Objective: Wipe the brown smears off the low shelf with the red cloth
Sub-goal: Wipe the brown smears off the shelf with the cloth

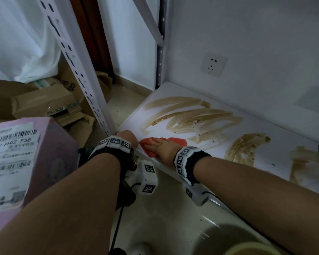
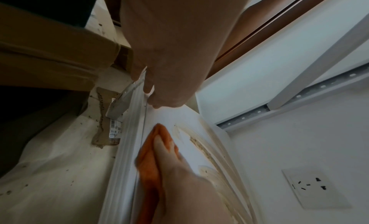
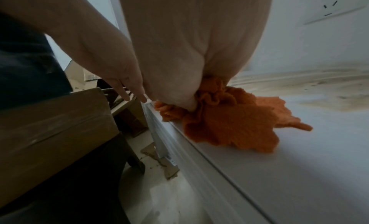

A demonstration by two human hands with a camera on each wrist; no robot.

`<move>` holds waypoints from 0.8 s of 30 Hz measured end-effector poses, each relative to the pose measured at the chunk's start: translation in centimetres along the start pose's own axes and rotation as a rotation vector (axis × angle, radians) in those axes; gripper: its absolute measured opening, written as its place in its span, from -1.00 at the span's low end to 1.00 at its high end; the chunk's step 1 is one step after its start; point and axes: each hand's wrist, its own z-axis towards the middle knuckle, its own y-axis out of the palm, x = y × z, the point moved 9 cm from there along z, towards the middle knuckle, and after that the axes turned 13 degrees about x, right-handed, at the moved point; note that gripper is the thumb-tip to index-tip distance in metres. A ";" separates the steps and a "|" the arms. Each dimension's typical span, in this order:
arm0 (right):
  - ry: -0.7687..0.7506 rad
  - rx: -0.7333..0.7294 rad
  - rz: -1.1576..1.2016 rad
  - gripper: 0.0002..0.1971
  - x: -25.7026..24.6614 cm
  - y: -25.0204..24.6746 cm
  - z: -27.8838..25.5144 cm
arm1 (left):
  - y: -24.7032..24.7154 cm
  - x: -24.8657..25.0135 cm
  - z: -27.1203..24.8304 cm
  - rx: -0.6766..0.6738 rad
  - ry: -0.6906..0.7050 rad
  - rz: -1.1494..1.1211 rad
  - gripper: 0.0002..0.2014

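The low white shelf (image 1: 219, 159) carries long brown smears (image 1: 191, 115) across its middle and right. The red cloth (image 1: 177, 140) lies at the shelf's front left corner. My right hand (image 1: 160, 147) lies flat on it with the fingers stretched out, pointing left. In the right wrist view the cloth (image 3: 229, 121) bunches under the right hand (image 3: 179, 61), clear of the smears (image 3: 319, 88). My left hand (image 1: 126, 138) rests with straight fingers (image 2: 148, 88) on the shelf's front corner, just left of the cloth (image 2: 147, 150), and holds nothing.
A slotted white upright (image 1: 85, 74) rises right beside my left hand. Flattened cardboard boxes (image 1: 44, 102) and a pink labelled parcel (image 1: 17, 162) crowd the floor to the left. A wall socket (image 1: 213, 64) sits above the shelf's back. Pale tiled floor (image 1: 173, 218) lies below the front edge.
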 end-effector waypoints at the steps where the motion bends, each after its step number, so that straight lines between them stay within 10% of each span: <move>1: 0.019 -0.001 0.003 -0.34 0.2 0.1 1.1 | -0.1 -0.4 0.4 0.018 -0.041 -0.009 -0.67; 11: 0.206 -0.008 0.035 -0.22 4.8 -1.7 0.7 | 0.8 -1.4 1.8 -0.036 -0.072 0.164 -0.59; 24: -0.031 0.092 0.044 -0.38 -0.7 -2.4 4.0 | -0.8 -0.5 1.0 0.018 -0.021 -0.010 -0.70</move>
